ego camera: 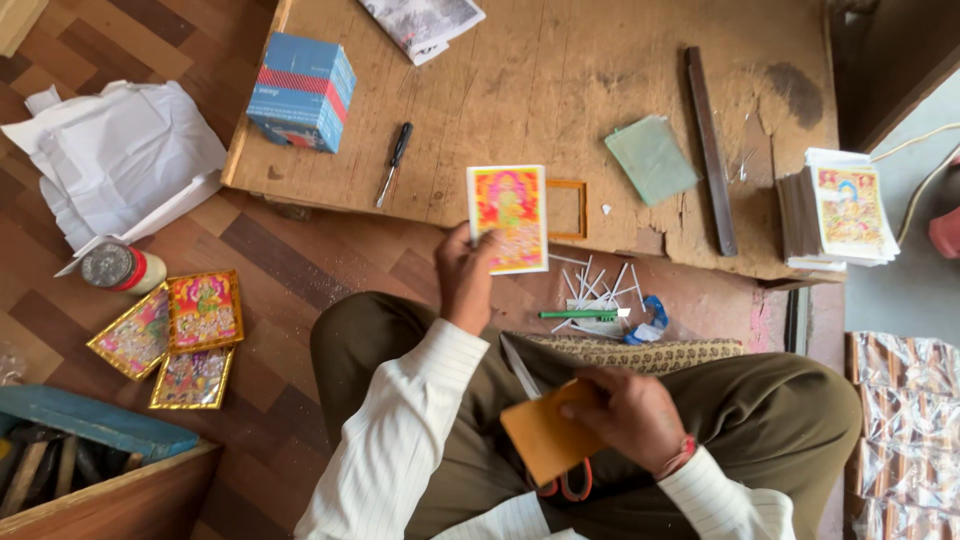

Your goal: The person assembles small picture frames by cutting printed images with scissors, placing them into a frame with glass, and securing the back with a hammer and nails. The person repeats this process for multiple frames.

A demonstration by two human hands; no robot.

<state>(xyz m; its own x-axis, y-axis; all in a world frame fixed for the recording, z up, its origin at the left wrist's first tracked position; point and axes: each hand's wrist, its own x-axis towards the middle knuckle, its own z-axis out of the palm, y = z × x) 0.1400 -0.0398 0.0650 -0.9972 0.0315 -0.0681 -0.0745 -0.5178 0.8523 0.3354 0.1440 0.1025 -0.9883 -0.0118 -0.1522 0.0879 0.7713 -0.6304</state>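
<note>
Head view: worn wooden board (560, 90) on parquet floor (270, 260).

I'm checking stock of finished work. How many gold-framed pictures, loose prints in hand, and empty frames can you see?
Gold-framed pictures on the floor: 3
Colourful print held up in the left hand: 1
Empty frame on the board: 1
Total: 5

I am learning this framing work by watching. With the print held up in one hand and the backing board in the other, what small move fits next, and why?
Probably bring the colourful print in the left hand down onto the tan backing board that the right hand holds on the lap: the two are apart, and the small gold frame lies empty on the wooden board.
</note>
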